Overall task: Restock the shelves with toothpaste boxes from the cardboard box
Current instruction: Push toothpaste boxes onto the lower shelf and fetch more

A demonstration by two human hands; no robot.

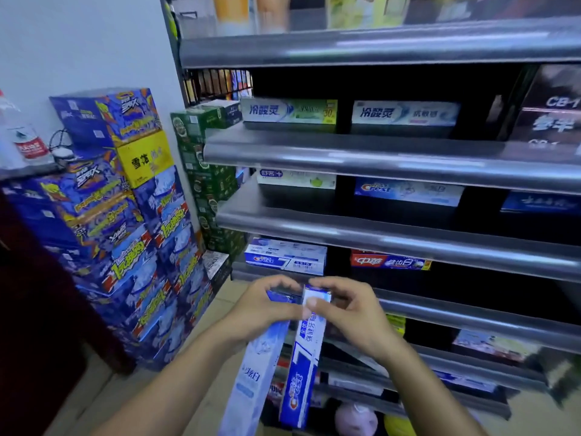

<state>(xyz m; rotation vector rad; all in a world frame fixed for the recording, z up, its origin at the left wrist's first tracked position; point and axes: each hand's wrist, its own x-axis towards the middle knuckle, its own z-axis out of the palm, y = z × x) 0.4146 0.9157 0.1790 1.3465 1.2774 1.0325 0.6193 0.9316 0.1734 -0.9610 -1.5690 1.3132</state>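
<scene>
Head view: left hand [263,307] grips pale toothpaste box [254,376], right hand [349,313] pinches blue toothpaste box [302,377], before shelves [377,239].

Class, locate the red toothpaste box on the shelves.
In the head view, the red toothpaste box lies on a shelf right of the blue-and-white Crest box, above the right hand.

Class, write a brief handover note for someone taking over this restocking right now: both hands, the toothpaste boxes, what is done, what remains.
Left hand grips the top of a pale blue toothpaste box. Right hand pinches the top of a dark blue toothpaste box. Both hang in front of the shelves, not yet placed.
Done: several shelves already hold boxes.
Left: shelve these two; the dark blue one seems to match the Crest 7 box.
Cardboard box: not clearly in view.
</scene>
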